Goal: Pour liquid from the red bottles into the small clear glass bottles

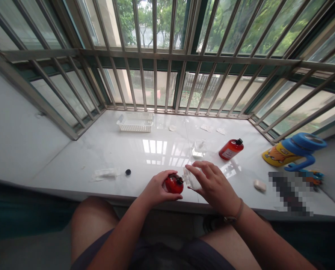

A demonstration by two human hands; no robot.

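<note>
My left hand (156,189) wraps round a red bottle (172,186) with a dark neck, held near the front edge of the sill. In my right hand (214,183) is a small clear bottle (194,179), tipped on its side. Its mouth meets or nearly meets the red bottle's neck; I cannot tell if they touch. A black cap (128,172) lies to the left of my left hand. Beyond my right hand stands another red bottle (230,150) with a white label and a black top. A clear container (198,149) is near it.
A white perforated basket (135,123) sits by the window bars. Crumpled white pieces (206,128) lie at the back. A clear plastic wrapper (105,174) is at left. To the right are a blue-and-yellow flask (285,150), a pale earbud-like case (260,185) and a blurred-out dark object.
</note>
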